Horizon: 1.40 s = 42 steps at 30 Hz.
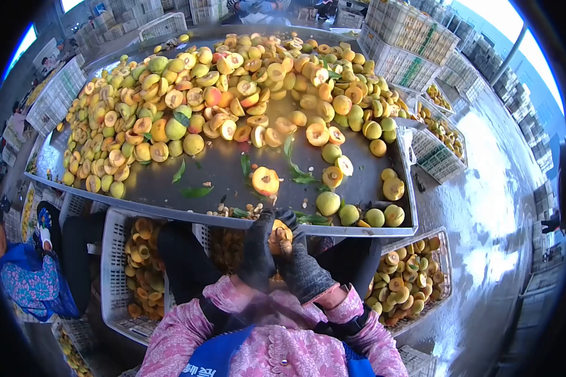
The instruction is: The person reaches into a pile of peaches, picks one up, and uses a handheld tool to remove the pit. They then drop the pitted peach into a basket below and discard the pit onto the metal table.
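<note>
Close to the table's front edge, a halved peach (280,237) sits between my two dark-gloved hands, its cut orange flesh showing. My left hand (258,251) is closed around its left side. From the right, my right hand (303,269) presses in with curled fingers; whether a small tool is inside them is hidden. Just beyond my hands, a larger cut peach (265,181) lies face up on the metal table (220,157). Loose pits (248,210) and green leaves (196,191) are scattered near the edge.
A big heap of whole and halved peaches (188,94) covers the table's far side. Crates of peach halves stand at my left (146,264) and right (409,283). A co-worker (38,270) sits at the left. Stacked crates (409,44) rise at the back right.
</note>
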Each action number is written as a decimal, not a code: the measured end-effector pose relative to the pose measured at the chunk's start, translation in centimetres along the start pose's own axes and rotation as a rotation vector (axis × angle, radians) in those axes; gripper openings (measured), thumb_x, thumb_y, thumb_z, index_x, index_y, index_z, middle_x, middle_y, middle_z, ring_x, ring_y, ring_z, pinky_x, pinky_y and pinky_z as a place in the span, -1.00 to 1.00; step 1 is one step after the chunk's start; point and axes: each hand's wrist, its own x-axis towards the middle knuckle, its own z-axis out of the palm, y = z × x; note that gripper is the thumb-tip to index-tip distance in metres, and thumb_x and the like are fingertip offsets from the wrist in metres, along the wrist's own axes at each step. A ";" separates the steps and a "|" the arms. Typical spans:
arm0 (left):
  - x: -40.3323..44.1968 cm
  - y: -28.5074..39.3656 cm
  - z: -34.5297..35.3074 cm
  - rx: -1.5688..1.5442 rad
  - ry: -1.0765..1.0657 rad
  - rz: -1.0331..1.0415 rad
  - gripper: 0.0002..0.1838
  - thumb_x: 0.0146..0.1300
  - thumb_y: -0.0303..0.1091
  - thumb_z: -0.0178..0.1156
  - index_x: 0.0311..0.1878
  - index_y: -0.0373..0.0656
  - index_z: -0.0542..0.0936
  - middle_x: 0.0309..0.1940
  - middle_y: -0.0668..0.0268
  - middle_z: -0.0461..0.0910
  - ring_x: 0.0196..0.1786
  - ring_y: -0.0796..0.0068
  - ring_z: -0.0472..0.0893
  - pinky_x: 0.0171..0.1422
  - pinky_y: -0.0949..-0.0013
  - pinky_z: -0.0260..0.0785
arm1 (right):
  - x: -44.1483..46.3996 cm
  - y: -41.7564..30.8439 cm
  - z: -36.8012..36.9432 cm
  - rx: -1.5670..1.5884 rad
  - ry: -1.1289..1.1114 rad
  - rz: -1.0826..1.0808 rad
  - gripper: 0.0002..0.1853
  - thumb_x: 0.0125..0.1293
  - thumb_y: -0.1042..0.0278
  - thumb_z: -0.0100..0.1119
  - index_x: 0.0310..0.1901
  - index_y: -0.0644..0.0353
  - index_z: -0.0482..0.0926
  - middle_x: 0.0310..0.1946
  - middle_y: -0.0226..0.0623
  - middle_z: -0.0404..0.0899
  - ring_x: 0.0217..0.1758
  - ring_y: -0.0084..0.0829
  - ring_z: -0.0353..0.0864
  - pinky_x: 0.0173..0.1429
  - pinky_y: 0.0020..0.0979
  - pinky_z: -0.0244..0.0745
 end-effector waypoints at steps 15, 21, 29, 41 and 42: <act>0.6 4.7 -2.0 0.795 -0.502 0.318 -0.67 0.17 -0.36 0.05 0.00 -0.25 0.48 -0.11 0.07 0.55 -0.04 0.11 0.54 0.08 0.20 0.35 | -0.7 1.7 -2.8 -0.410 -0.524 -0.231 -0.60 0.16 0.26 0.12 0.01 0.25 0.43 -0.13 -0.14 0.48 0.03 -0.17 0.41 0.13 -0.29 0.30; -1.9 6.3 -1.8 0.858 -0.368 0.621 -0.54 0.03 -0.39 0.23 0.04 -0.28 0.45 -0.01 0.06 0.50 0.06 0.12 0.49 0.20 0.16 0.29 | -1.3 5.8 -0.4 0.040 -0.299 0.028 -0.69 0.29 0.20 0.05 -0.03 0.18 0.47 -0.24 -0.22 0.55 -0.27 -0.27 0.53 -0.20 -0.36 0.45; -4.0 8.1 0.9 0.756 -0.205 0.517 -0.69 0.23 -0.34 0.12 -0.04 -0.32 0.51 -0.13 0.16 0.54 -0.06 0.30 0.51 0.12 0.29 0.33 | -0.4 2.9 1.9 -1.246 -0.571 -0.046 -0.71 0.09 0.42 0.02 -0.12 0.26 0.52 -0.23 -0.19 0.52 -0.17 -0.32 0.53 -0.18 -0.39 0.42; -2.6 7.0 -1.0 0.643 -0.216 0.525 -0.76 0.22 -0.28 0.14 -0.15 -0.24 0.53 -0.27 0.24 0.55 -0.20 0.38 0.54 -0.07 0.33 0.38 | -1.6 1.0 -1.1 -0.115 -0.482 -0.141 -0.64 0.18 0.47 0.15 0.04 0.19 0.40 -0.17 -0.31 0.47 -0.17 -0.43 0.52 -0.12 -0.45 0.43; -2.2 6.4 -2.0 0.902 -0.286 0.870 -0.71 0.18 -0.29 0.16 -0.09 -0.26 0.51 -0.20 0.17 0.56 -0.12 0.29 0.56 0.02 0.27 0.40 | -1.5 -0.3 -1.4 0.146 -0.460 0.048 -0.65 0.22 0.44 0.13 0.06 0.15 0.39 -0.24 -0.36 0.48 -0.27 -0.47 0.51 -0.26 -0.47 0.42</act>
